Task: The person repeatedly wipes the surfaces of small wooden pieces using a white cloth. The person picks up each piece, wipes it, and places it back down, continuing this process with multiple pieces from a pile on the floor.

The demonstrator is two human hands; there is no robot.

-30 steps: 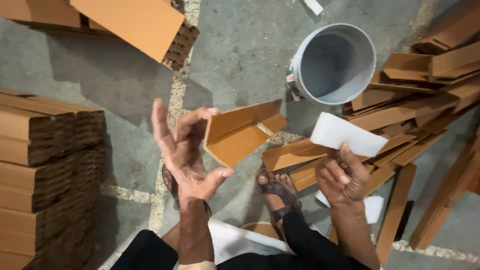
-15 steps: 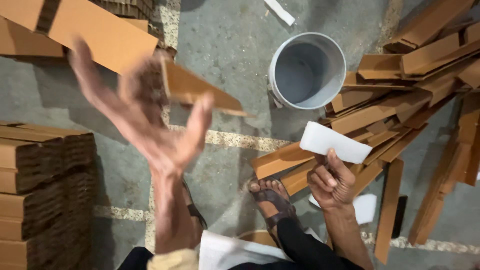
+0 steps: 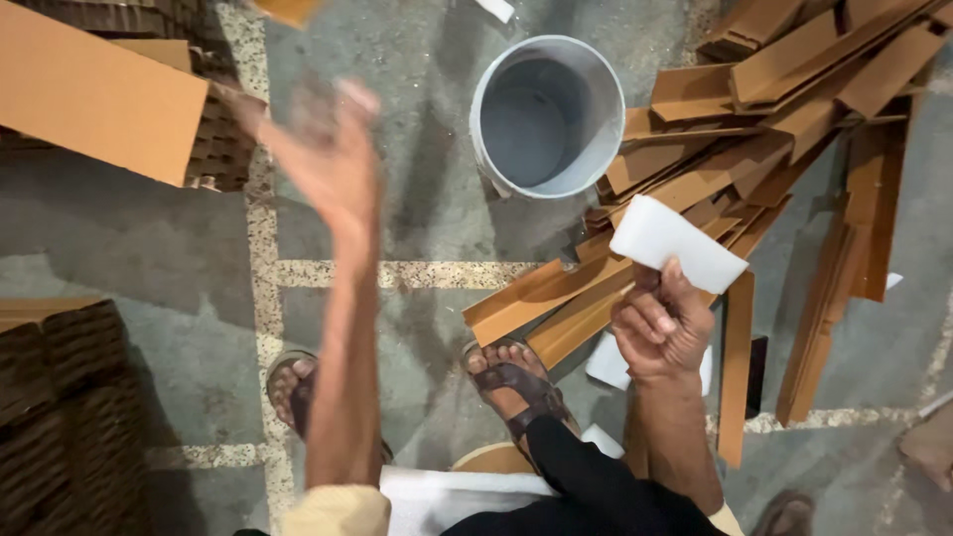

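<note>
1. While the head view looks straight down at a grey concrete floor [image 3: 129, 258], the left hand [image 3: 323, 159] is flung forward, blurred, with fingers spread wide and nothing in them.
2. Half a second ago that hand gripped a brown cardboard strip; now the strip [image 3: 288, 8] shows only as a corner at the top edge of the view, clear of the hand and above it.
3. Beside the far left of the floor, a stack of corrugated brown sheets [image 3: 94, 94] lies just left of the open hand; a second stack [image 3: 60, 417] sits at the near left edge.
4. Compared with the earlier frame, the right hand [image 3: 663, 333] is unchanged in its hold: fingers curled tight on a white rectangular pad [image 3: 675, 243], which tilts up and away from the knuckles.
5. Under that pad, a loose pile of brown cardboard strips [image 3: 754, 149] spreads across the right side of the floor, touching the grey bucket [image 3: 546, 114], which stands upright near the top middle.
6. Two sandalled feet show near the bottom, the left foot [image 3: 293, 387] partly hidden by the left forearm and the right foot [image 3: 511, 382] just beside the nearest strips.
</note>
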